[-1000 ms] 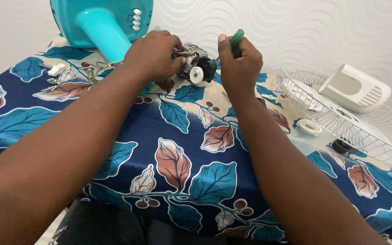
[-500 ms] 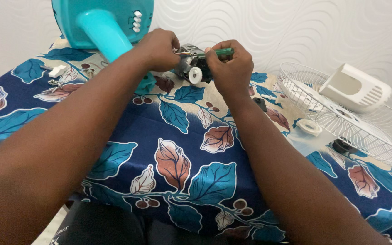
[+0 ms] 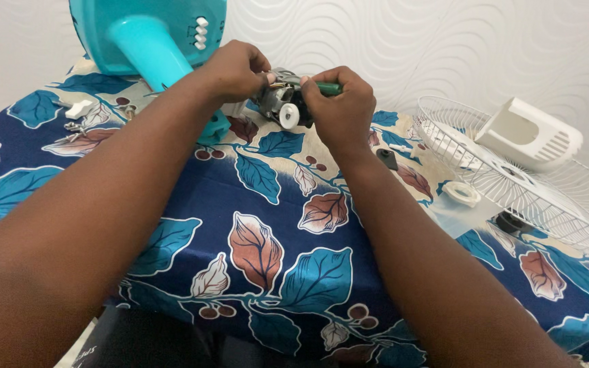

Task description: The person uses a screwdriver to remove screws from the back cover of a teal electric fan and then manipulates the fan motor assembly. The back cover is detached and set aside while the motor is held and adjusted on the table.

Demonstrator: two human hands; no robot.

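Your left hand (image 3: 234, 68) steadies the fan motor (image 3: 282, 103) above the cloth-covered surface (image 3: 267, 204) beside the teal stand (image 3: 151, 48), so your right hand (image 3: 339, 109), gripping a green screwdriver (image 3: 325, 88), can work it.

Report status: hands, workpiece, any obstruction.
Left hand steadies small grey fan motor with white cap. Right hand grips green-handled screwdriver at motor. Turquoise plastic fan base close behind.

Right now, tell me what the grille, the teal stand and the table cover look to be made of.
Grille: thin white-coated wire, probably metal. Teal stand: smooth, glossy moulded plastic. Cover: printed leaf-pattern fabric, matte, draping softly over the edge.
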